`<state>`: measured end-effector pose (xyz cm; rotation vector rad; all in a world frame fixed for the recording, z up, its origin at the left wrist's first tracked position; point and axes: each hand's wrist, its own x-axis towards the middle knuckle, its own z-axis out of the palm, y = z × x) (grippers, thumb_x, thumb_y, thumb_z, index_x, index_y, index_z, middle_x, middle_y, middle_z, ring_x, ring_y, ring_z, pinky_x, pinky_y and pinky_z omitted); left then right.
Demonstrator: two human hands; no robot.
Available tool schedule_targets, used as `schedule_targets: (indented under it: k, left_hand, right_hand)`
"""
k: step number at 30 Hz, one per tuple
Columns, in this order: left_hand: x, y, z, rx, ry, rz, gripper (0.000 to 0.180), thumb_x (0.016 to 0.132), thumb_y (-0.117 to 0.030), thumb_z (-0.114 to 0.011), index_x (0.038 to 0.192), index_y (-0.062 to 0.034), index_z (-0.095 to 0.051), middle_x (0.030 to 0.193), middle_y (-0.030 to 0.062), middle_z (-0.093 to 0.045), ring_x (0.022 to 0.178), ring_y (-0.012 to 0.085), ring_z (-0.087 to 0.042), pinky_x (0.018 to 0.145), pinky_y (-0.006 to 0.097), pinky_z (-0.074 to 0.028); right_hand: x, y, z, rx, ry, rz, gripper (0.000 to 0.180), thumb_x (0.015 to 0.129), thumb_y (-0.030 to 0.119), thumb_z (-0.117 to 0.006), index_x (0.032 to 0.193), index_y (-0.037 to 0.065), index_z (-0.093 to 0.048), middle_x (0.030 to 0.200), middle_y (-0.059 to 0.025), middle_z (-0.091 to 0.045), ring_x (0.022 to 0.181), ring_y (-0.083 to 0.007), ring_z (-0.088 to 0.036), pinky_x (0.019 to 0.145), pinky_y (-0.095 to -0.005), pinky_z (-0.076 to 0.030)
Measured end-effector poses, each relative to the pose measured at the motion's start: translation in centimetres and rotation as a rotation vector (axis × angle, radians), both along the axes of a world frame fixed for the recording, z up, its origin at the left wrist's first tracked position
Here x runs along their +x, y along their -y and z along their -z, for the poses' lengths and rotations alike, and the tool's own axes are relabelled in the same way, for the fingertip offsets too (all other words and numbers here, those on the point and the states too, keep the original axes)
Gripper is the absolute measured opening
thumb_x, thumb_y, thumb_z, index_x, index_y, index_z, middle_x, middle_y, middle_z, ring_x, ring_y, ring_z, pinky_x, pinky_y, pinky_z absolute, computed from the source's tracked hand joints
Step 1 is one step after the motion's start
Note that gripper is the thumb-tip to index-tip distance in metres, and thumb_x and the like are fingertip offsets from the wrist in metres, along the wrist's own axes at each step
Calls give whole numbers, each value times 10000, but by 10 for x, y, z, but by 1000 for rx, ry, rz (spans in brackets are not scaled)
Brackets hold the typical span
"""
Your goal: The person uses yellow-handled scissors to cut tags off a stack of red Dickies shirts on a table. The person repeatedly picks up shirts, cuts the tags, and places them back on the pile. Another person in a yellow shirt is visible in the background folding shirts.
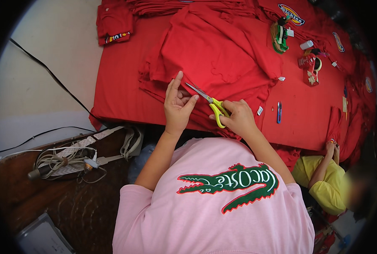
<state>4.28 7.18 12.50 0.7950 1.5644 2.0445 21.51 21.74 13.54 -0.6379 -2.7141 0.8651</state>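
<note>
Fingers point(181, 98) of the left hand point(178, 108) curl loosely, thumb and forefinger pinching an edge of the folded red cotton garment point(216, 55). The right hand point(238, 118) is closed through the yellow handles of small steel-bladed scissors point(209, 104), blades slightly parted, tips pointing toward ten o'clock, just beside the left fingertips. The garment lies on a red cloth-covered table point(307, 114). A blue pen point(279, 112) lies at three o'clock. At eight o'clock, tangled grey cables point(66, 163) rest on a dark wooden surface point(49, 199).
</note>
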Motion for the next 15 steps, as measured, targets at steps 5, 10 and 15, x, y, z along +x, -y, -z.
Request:
schedule_targets:
  k: [5,10,15]
  left_hand:
    - [-1,-5,5,57,-3,-95,690,925,154,-677,1564,-7,-472,1443,79,-545,1128,110,-628,994,279,-576]
    - [-9,-8,14,53,129,-74,696,937,132,-686,1580,-13,-461,1329,68,-628,1141,117,-621,988,274,-550]
    - [-5,-9,2,99,155,-9,754,924,144,-686,1609,-10,-409,1365,81,-621,1169,123,-615,991,273,-547]
  right_hand:
    - [1,1,6,-126,29,43,468,791,491,-889,776,69,-687,564,-106,-514,518,-300,-471,688,-404,-390]
    - [-6,3,-7,-110,26,-1,464,788,478,-894,766,68,-676,569,-104,-522,520,-298,-469,672,-398,-382]
    - [-17,-2,-8,-29,-19,-12,468,778,464,-901,769,60,-664,602,-105,-561,545,-309,-483,661,-405,-384]
